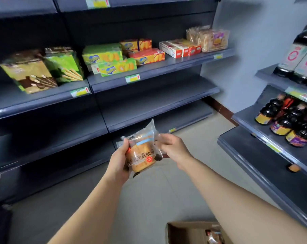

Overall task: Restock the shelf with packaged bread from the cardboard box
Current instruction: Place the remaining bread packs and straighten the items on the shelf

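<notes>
Packaged bread (213, 235) lies in the cardboard box (184, 231) on the floor (149, 199) at the lower edge of the view; a second pack (142, 156) is held in the air in front of the shelf (149, 106); the left hand (120, 161) grips its left edge, fingers curled round the wrapper; the right hand (174, 148) pinches its right edge; beyond, biscuit boxes (114, 62) and bagged bread (209, 39) sit on a higher board; bottles (290, 120) stand on the rack (254, 155) to the right.
</notes>
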Motion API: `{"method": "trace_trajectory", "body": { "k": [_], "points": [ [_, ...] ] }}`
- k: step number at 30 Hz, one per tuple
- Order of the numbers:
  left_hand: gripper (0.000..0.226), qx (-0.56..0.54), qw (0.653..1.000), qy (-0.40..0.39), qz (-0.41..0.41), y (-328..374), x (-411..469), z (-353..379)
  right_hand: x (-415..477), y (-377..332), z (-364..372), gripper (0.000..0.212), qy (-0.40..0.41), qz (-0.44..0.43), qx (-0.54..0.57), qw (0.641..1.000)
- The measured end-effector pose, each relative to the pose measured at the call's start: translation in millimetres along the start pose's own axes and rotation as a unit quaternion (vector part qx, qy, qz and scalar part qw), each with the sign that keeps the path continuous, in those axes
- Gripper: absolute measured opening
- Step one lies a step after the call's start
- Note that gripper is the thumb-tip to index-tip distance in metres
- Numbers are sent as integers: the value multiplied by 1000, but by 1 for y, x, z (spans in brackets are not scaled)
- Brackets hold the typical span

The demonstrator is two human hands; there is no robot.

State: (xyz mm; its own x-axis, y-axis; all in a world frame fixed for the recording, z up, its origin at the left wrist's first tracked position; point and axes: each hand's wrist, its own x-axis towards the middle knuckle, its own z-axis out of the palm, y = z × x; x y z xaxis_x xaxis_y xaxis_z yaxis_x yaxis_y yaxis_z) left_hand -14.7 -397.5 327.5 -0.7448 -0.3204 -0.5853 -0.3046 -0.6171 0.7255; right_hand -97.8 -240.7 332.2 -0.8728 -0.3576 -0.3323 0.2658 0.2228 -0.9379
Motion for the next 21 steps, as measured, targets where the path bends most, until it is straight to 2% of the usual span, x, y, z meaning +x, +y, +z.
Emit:
{"method": "trace_trajectory", "body": {
  "k": [3,6,10,17,21],
  "points": [
    [47,-13,1000,10,20,47,-14,-37,14,-28,54,11,9,-38,-53,998],
    [47,-33,998,21,52,99,-34,-78,22,-62,110,13,31,-75,-82,993],
    [44,-33,987,81,136,178,-63,-148,24,-116,184,18,49,-111,-42,992],
    [29,41,948,170,266,295,-107,-237,22,-212,304,10,23,-169,3,985],
    [39,109,913,219,326,348,-116,-271,23,-258,357,8,15,-197,9,980]
  ]
}}
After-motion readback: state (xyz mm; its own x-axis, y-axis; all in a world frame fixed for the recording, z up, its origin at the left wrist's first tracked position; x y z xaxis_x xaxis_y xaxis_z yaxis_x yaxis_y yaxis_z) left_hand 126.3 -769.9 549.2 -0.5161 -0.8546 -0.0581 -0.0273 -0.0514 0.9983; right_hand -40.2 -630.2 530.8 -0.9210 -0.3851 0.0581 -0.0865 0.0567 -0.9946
